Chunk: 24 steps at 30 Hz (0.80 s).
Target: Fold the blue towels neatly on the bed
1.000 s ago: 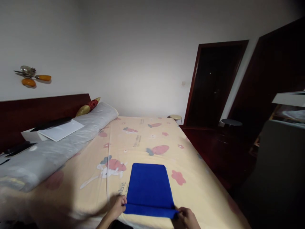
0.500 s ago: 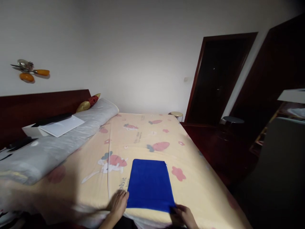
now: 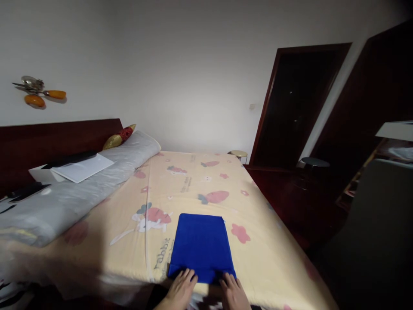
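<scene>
1 blue cloth [image 3: 201, 243] on 1 bed [image 3: 261, 267], just fwd of L hand [image 3: 182, 287] + R hand [image 3: 233, 291]. Both palms down, fingers slightly spread, tips on cloth's nr edge, gap btwn hands. 2 stools [image 3: 315, 162] far fwd & to R of hands: 1 tan, 1 gray.

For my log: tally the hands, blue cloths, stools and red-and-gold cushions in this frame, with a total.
Hands: 2 (left hand, right hand)
Blue cloth: 1
Stools: 2 (beige-topped stool, dark-topped stool)
Red-and-gold cushion: 1
Total: 6
</scene>
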Motion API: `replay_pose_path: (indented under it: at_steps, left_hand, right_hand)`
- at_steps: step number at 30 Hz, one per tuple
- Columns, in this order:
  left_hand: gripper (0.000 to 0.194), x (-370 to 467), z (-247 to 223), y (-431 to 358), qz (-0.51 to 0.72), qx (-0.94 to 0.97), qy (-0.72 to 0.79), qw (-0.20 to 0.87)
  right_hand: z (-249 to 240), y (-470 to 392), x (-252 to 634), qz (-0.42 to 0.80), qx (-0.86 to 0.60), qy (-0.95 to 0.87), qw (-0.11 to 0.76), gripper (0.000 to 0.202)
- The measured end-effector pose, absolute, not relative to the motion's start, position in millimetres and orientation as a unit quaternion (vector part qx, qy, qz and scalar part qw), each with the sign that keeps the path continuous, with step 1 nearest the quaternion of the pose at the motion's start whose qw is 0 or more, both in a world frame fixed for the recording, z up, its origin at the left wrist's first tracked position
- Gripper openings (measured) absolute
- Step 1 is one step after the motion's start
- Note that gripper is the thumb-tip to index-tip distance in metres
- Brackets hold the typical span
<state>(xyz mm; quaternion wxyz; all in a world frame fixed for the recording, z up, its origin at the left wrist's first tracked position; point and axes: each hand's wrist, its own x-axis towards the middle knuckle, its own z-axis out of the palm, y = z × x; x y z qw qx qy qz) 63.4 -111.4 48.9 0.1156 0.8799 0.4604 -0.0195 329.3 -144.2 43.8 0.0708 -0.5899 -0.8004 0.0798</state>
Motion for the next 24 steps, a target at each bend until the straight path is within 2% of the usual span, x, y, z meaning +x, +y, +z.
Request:
replay_pose_path:
  at_steps: [3,6,8,12,18,24]
  left_hand:
    - [0.064,69.0,54.0,-118.8,-0.042,0.882,0.450,0.133]
    - [0.071,72.1,59.8,-120.7,-0.058,0.886,0.444,0.123]
    - [0.074,72.7,58.9,-119.8,-0.068,0.884,0.449,0.112]
    - [0.073,65.8,45.8,-113.9,-0.065,0.877,0.469,0.087]
    - [0.076,36.0,34.1,-99.3,-0.075,0.865,0.495,0.036]
    - [0.075,12.5,38.1,-90.7,-0.046,0.846,0.529,0.036]
  right_hand:
    - [31.1,-143.4,328.2,0.055,-0.564,-0.821,0.065,0.062]
    - [13.5,-141.6,330.6,0.012,-0.499,-0.860,0.104,0.078]
    - [2.2,-139.9,334.2,-0.021,-0.462,-0.878,0.125,0.081]
    - [-9.6,-135.4,345.9,-0.052,-0.438,-0.889,0.120,0.073]
    - [-3.1,-129.8,371.3,-0.042,-0.501,-0.858,0.104,0.056]
    - [-3.6,-124.7,390.1,-0.060,-0.509,-0.848,0.136,0.045]
